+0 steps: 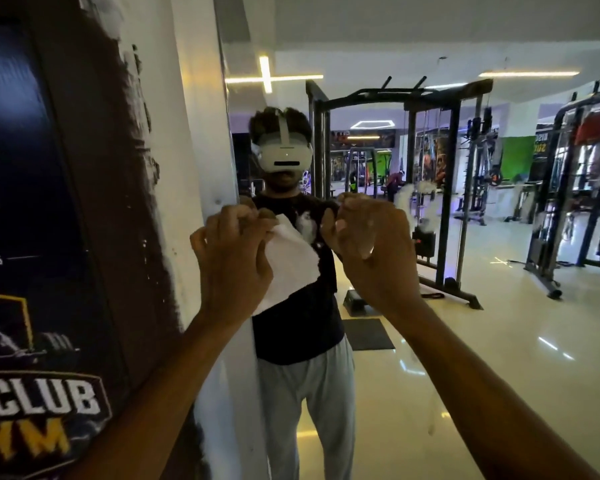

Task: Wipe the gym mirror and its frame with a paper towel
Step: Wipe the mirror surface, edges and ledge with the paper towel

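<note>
The gym mirror (430, 341) fills the right half of the view and reflects me and the gym hall. Its pale frame (238, 375) runs down the mirror's left edge. My left hand (232, 258) is raised in front of the frame and pinches a white paper towel sheet (288, 268) with a ragged lower edge. My right hand (371, 244) is raised beside it, close to the glass, with its fingers curled. A second white tuft of paper towel (405, 200) sticks out past its far side, mostly hidden by the hand.
A dark gym poster (32, 237) covers the wall to the left of the frame. The mirror reflects a black cable rack (447, 168), further machines at the right, and a glossy pale floor with a dark mat.
</note>
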The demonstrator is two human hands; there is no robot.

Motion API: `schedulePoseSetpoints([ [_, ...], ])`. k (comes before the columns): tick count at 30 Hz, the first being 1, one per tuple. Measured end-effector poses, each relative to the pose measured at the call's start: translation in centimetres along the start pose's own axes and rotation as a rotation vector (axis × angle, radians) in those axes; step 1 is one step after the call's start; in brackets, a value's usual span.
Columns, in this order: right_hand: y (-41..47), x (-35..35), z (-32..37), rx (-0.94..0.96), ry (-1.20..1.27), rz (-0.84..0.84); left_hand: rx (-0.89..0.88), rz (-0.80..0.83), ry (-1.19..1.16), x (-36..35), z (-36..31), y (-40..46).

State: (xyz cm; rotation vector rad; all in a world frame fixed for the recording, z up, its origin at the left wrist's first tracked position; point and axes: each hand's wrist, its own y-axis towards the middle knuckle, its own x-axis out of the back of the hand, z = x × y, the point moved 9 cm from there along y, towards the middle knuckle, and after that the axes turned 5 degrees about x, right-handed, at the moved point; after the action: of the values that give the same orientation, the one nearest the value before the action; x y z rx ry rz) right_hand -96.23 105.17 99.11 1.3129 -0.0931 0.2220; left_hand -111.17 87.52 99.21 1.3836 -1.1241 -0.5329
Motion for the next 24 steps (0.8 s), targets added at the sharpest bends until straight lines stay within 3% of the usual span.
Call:
schedulePoseSetpoints([
  [5,1.7,-1.0,-0.8,0.071,-0.197,0.025,-0.109,-0.091,0.084,0.0,-2.4,1.0],
  [9,1.8,-2.6,-0.8,0.149,-0.348,0.015,-0.01,-0.132,0.052,-1.7,-2.6,-0.6],
  [13,1.1,-3.9,-1.8,0.2,-0.366,0.02,0.069,-0.065,0.146,-5.3,-2.4,-3.6],
  [18,1.2,-3.6,-2.5,0.234,-0.372,0.026,-0.029,0.059,0.135,-7.5,-3.1,-3.6],
  [24,0.8,-2.2,-3.5,0.245,-0.341,0.005,0.014,0.048,0.196,-7.7,-4.4,-1.2],
])
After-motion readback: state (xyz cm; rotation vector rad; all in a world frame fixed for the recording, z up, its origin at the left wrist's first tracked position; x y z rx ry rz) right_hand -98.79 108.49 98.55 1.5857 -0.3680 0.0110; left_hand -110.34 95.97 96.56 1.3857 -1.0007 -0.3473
